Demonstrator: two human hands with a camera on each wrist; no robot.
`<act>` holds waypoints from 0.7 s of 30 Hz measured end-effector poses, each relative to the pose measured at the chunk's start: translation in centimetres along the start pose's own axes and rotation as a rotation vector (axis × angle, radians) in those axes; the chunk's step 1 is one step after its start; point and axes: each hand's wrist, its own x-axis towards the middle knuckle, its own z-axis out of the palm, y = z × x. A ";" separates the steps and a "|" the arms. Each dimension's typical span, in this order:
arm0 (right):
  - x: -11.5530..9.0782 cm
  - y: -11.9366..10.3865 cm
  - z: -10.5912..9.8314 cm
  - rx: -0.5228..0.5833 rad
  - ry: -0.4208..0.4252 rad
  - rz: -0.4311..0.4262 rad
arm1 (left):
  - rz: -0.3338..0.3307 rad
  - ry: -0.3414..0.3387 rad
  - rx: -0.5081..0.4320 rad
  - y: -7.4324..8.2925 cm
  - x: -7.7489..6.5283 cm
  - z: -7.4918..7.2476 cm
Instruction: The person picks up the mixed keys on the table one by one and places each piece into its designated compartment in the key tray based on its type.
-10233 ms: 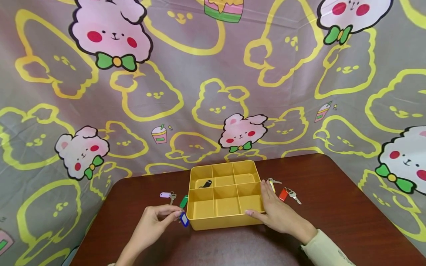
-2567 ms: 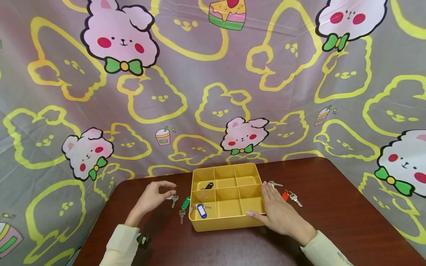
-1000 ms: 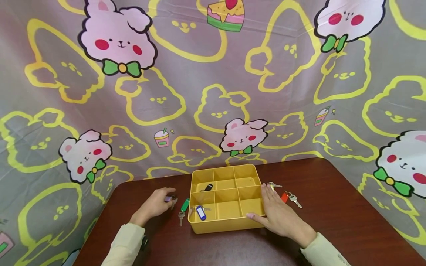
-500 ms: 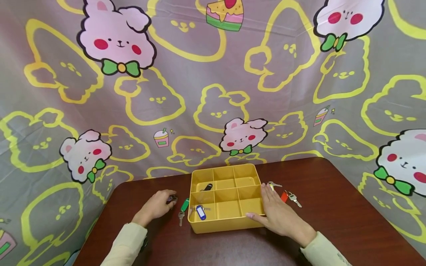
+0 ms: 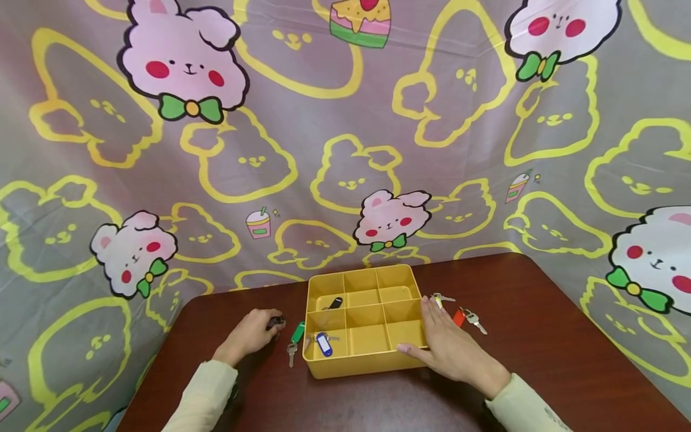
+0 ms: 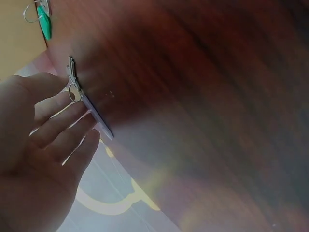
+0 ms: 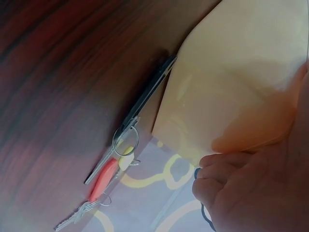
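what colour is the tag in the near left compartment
Blue and white; the tag shows best in the head view.

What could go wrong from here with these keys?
1. The green-tagged key lies between the left grip and the yellow tray; a low carry might snag it.
2. The lilac-tagged key hangs together by a ring, so it may swivel if lifted.
3. A black-tagged key outside the tray shows in the right wrist view but not the head view; the right grip could nudge it unnoticed.
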 end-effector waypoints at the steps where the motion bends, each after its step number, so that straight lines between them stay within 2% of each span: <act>1: 0.0 0.0 0.0 0.000 0.007 -0.005 | 0.001 0.004 0.005 0.0 0.0 0.0; 6: 0.1 0.0 0.1 0.004 -0.002 0.003 | -0.016 0.002 0.017 0.1 0.0 -0.1; 21: 0.0 0.0 0.1 0.012 -0.016 0.021 | -0.006 0.020 0.016 0.0 0.1 0.4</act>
